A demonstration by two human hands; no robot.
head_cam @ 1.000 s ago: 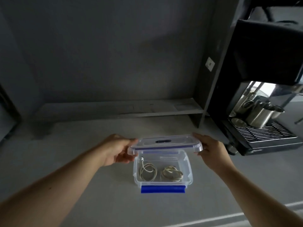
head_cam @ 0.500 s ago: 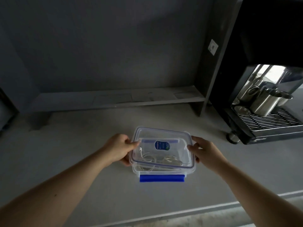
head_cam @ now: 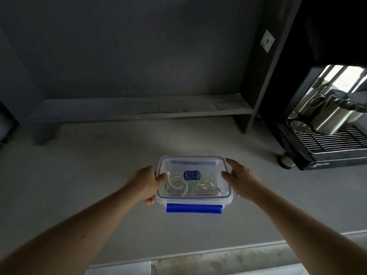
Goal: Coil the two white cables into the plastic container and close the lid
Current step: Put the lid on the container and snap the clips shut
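A clear plastic container [head_cam: 228,199] stands on the grey counter, and its transparent lid [head_cam: 198,164] with a blue label lies flat on top. Through the lid I see two coiled white cables, one on the left [head_cam: 177,185] and one on the right [head_cam: 206,187]. A blue latch flap [head_cam: 193,209] sticks out at the near side. My left hand [head_cam: 146,182] grips the lid's left edge with its thumb on top. My right hand [head_cam: 241,178] presses on the lid's right edge.
A black coffee machine [head_cam: 325,116] with steel jugs on a drip grate stands at the right. A low shelf [head_cam: 139,111] runs along the back wall. The counter's front edge [head_cam: 198,253] lies near me.
The lid, held tilted above the open container a second ago, has come down and now sits flat on it. Both hands followed it down to the container's sides.
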